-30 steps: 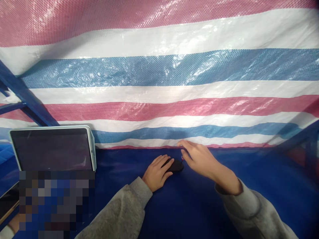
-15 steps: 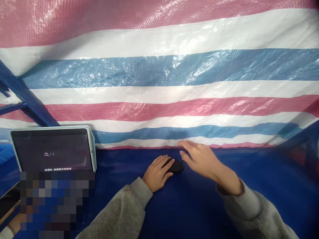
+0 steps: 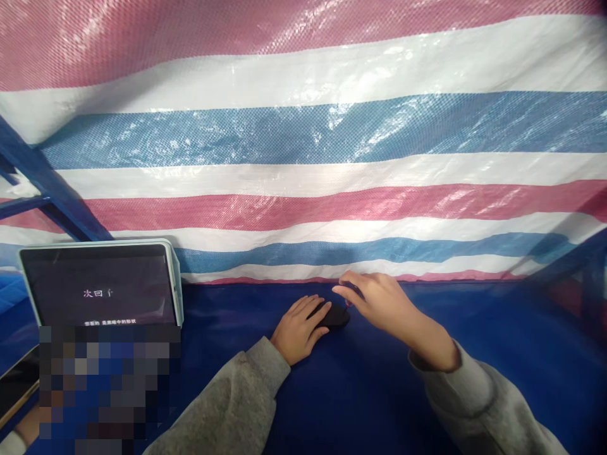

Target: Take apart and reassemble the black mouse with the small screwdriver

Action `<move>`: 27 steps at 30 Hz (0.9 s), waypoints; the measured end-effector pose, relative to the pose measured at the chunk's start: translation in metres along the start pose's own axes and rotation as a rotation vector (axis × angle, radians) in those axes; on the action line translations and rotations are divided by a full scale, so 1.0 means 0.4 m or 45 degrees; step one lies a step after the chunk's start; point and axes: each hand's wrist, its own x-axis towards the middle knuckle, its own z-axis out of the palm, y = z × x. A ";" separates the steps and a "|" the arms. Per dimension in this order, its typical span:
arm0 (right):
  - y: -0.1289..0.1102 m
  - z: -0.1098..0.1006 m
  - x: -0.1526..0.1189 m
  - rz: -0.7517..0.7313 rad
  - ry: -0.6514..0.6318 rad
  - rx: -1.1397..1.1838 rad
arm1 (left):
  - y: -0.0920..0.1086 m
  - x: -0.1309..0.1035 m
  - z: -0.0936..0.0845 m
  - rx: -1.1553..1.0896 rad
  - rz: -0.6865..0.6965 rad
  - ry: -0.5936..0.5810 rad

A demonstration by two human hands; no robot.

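A black, rounded object like a computer mouse [image 3: 337, 315] lies on the blue surface [image 3: 332, 404]. My left hand [image 3: 300, 330] rests over its left end, thumb and fingers closed round it. Just above its right end is my right hand [image 3: 374, 300], with thumb and index finger curled towards each other. Something small and thin, dark with a pinkish part, shows at these fingertips and reaches down by the black object; I cannot make out what it is.
A tablet [image 3: 99, 284] in a pale case stands at the left, its screen lit with text. Below it are a blurred patch and a phone-like object [image 3: 19, 385]. A striped sheet [image 3: 303, 139] hangs behind; blue bars [image 3: 61, 196] stand at left.
My right thumb and index finger have moved slightly left and drawn closer together. My left hand and the black object have stayed put. The text on the tablet has changed.
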 end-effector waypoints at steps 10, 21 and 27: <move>0.003 0.003 0.002 0.028 -0.010 -0.073 | 0.001 -0.002 -0.001 0.002 -0.003 -0.001; 0.001 0.009 0.001 0.014 0.011 -0.091 | 0.004 0.000 -0.006 -0.009 0.002 0.018; 0.003 0.010 -0.001 -0.058 0.047 -0.099 | 0.004 0.000 -0.004 -0.011 -0.005 0.014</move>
